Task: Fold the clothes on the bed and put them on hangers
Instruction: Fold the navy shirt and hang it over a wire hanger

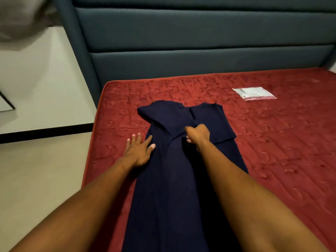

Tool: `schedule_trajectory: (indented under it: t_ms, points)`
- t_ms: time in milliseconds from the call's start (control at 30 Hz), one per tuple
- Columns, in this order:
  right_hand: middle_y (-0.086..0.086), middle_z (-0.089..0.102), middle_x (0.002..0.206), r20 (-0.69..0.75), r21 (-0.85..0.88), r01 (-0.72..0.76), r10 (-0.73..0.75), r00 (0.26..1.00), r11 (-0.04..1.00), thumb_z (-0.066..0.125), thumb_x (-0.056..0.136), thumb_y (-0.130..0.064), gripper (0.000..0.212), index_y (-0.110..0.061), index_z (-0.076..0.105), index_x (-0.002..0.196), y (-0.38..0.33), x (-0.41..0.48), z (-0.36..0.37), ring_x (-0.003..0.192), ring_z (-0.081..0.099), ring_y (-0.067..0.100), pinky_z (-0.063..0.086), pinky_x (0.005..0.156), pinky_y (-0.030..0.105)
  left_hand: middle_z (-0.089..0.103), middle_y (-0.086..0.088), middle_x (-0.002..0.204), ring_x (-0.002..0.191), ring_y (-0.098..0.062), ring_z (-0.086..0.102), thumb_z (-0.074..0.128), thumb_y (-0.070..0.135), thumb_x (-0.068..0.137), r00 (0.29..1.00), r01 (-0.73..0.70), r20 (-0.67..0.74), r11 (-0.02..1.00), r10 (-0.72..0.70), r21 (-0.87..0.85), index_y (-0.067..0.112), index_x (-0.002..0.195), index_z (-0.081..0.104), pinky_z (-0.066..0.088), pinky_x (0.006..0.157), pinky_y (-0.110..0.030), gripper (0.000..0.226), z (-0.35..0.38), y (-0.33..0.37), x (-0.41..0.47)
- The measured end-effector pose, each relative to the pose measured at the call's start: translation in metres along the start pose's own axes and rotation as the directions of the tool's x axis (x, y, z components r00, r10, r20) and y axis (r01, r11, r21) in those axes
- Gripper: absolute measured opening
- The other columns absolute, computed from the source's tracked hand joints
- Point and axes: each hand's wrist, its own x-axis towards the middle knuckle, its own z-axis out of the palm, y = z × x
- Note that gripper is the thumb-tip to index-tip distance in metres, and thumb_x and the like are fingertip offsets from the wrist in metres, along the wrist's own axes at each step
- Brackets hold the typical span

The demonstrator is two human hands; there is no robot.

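A long navy garment (171, 179) lies lengthwise on the red mattress (272, 142), its far end folded inward from both sides. My left hand (138, 151) lies flat with spread fingers on the garment's left edge, partly on the mattress. My right hand (197, 136) is curled and grips a bunch of the fabric near the middle of the folded far end. No hanger is in view.
A clear plastic packet (254, 93) lies on the mattress at the far right. A blue-grey padded headboard (181, 42) stands behind the bed. The mattress's left edge drops to a pale floor (36, 179), with a white wall beyond it.
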Motion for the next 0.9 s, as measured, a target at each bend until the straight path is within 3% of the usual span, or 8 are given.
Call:
schedule_trajectory:
  t_ms: [133,267,367,467,633,733,833,900]
  points:
    - [0.018,0.072,0.098,-0.091,0.024,-0.069,0.071,0.993,0.997,0.083,0.072,-0.039,0.063,0.000,0.056,0.113,-0.012,0.054,0.025,0.084,0.074,0.036,0.063,0.077,0.049,-0.002,-0.017,0.169,0.155,-0.036,-0.010,0.024,0.052,0.107,0.999,-0.013,-0.032,0.999,0.012,-0.037,0.030,0.162,0.013,-0.004,0.126,-0.051,0.060,-0.009,-0.002,0.051]
    - [0.007,0.074,0.072,-0.281,0.203,-0.059,0.116,0.953,0.977,0.069,0.065,-0.035,0.022,-0.017,0.068,0.078,-0.003,0.074,0.036,0.069,0.074,0.026,0.063,0.075,0.046,-0.001,-0.019,0.169,0.156,-0.036,-0.008,0.022,0.054,0.107,1.000,0.025,-0.005,1.000,-0.025,-0.006,0.029,0.162,0.016,-0.004,0.124,-0.057,0.061,-0.018,0.002,0.085]
    - [0.003,0.071,0.060,-0.445,0.298,-0.015,0.153,0.883,0.954,0.055,0.067,-0.041,0.032,-0.014,0.072,0.063,-0.006,0.041,0.024,0.063,0.072,0.025,0.060,0.076,0.041,0.017,-0.026,0.163,0.152,-0.043,0.010,0.028,0.055,0.104,0.994,0.077,-0.070,0.997,-0.079,-0.029,0.027,0.152,0.037,0.007,0.117,-0.069,0.056,-0.026,0.015,0.104]
    - [0.014,0.076,0.093,-0.418,0.141,-0.085,0.137,0.898,0.986,0.069,0.080,-0.043,0.037,-0.007,0.075,0.090,-0.018,0.033,0.020,0.095,0.070,0.034,0.050,0.087,0.035,0.043,-0.022,0.145,0.134,-0.043,0.036,0.034,0.059,0.101,0.963,0.193,-0.177,0.978,-0.205,-0.086,0.020,0.135,0.057,0.029,0.110,-0.063,0.057,-0.045,0.034,0.123]
    - [0.017,0.067,0.121,-0.151,-0.123,-0.197,0.178,0.972,0.973,0.081,0.082,-0.043,0.058,-0.002,0.063,0.118,-0.061,0.072,0.029,0.113,0.065,0.037,0.052,0.082,0.037,0.047,-0.021,0.143,0.135,-0.042,0.037,0.040,0.038,0.098,0.916,0.336,-0.153,0.917,-0.371,-0.213,0.025,0.137,0.058,0.029,0.109,-0.056,0.045,-0.071,0.034,0.153]
    - [0.016,0.072,0.096,-0.179,-0.062,-0.122,0.110,0.978,0.991,0.074,0.084,-0.029,0.023,-0.006,0.069,0.088,-0.067,0.077,0.027,0.092,0.070,0.033,0.057,0.081,0.044,0.053,-0.018,0.133,0.127,-0.041,0.043,0.042,0.019,0.095,0.943,0.130,-0.266,0.958,-0.199,-0.255,0.031,0.144,0.052,0.034,0.106,-0.053,0.052,-0.073,0.028,0.162]
    - [0.021,0.072,0.088,-0.492,0.124,-0.015,0.074,0.868,0.992,0.060,0.087,-0.036,0.037,-0.002,0.070,0.080,-0.056,0.050,0.003,0.084,0.064,0.036,0.044,0.080,0.042,0.061,-0.008,0.121,0.110,-0.035,0.054,0.038,0.005,0.085,0.911,-0.250,-0.391,0.928,0.130,-0.276,0.036,0.153,0.042,0.043,0.101,-0.048,0.075,-0.071,0.019,0.176]
    - [0.019,0.072,0.083,-0.518,0.218,-0.064,0.170,0.838,0.974,0.057,0.078,-0.041,0.043,-0.001,0.073,0.080,-0.038,0.037,-0.015,0.087,0.066,0.039,0.045,0.080,0.044,0.066,-0.006,0.126,0.111,-0.033,0.060,0.038,-0.003,0.076,0.889,-0.316,-0.425,0.899,0.169,-0.303,0.029,0.153,0.044,0.046,0.102,-0.045,0.084,-0.073,0.015,0.191]
